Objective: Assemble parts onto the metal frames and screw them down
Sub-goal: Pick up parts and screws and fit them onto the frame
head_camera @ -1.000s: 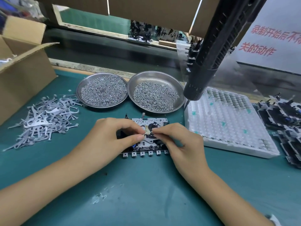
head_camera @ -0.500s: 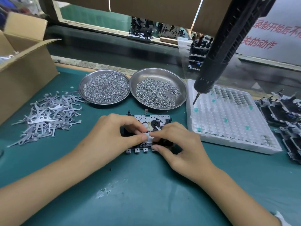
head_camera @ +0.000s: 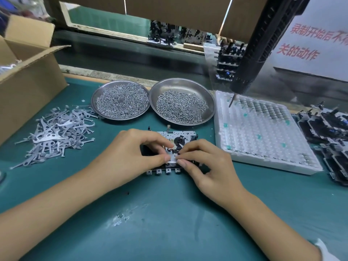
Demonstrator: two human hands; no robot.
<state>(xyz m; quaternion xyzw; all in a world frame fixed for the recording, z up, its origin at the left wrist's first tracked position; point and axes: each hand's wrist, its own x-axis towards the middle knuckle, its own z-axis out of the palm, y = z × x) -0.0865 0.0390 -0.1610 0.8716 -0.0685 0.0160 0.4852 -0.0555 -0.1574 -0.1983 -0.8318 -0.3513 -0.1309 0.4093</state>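
Silvery perforated metal frame (head_camera: 176,135) lies unmoved; left hand (head_camera: 131,159) and right hand (head_camera: 209,164) have slid toward six o'clock, fingertips pinching a small pale part (head_camera: 172,157), seating continues.

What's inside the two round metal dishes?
Both dishes, left and right, hold loose small silver screws. The piles cover most of each dish floor.

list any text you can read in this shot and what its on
"录制开始后不" in red, cut off by the picture's right edge, top line on the white sign at upper right.
"关的动作" in red, second line on the same sign.
No other readable text; nothing legible on the cardboard box or the parts.
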